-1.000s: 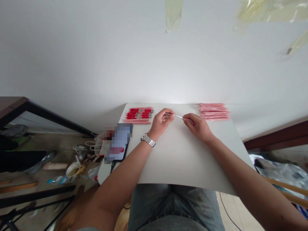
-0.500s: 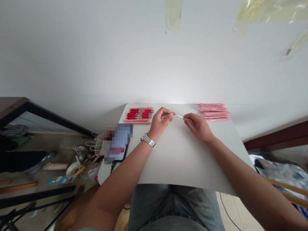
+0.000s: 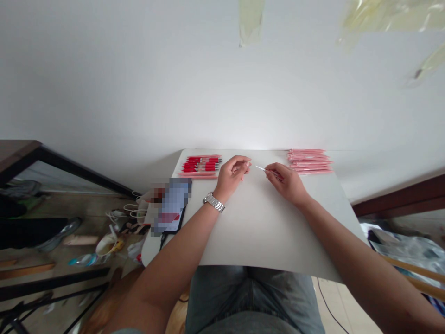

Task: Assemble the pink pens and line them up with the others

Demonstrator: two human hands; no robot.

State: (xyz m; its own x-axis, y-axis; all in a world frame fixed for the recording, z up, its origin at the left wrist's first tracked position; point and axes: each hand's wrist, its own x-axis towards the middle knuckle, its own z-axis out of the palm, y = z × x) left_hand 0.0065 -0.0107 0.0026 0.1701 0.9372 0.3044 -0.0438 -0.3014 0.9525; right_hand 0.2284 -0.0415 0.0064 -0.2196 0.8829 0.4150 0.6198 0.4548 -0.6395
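Note:
My right hand (image 3: 283, 182) is closed in a pinch around a thin white-tipped stick (image 3: 260, 168) that looks like a pen refill. Its pale end points left toward my left hand, and a bit of red shows under the fingers. My left hand (image 3: 235, 172) is curled just left of that tip, with a small gap between them. A tiny pinkish bit shows below its fingers; what they hold is too small to name. Several red pens (image 3: 201, 164) lie side by side left of my left hand, with pink sticks (image 3: 198, 176) in front of them.
A stack of pink sticks (image 3: 309, 161) lies at the table's back right. A phone (image 3: 174, 204) with a cable rests at the left edge of the white table (image 3: 264, 232). The wall (image 3: 222, 93) stands right behind. Clutter, including a white cup (image 3: 106, 245), covers the floor at left.
My left fingertips have drawn slightly back from the stick's white tip, and a gap has opened there. The right hand has barely moved.

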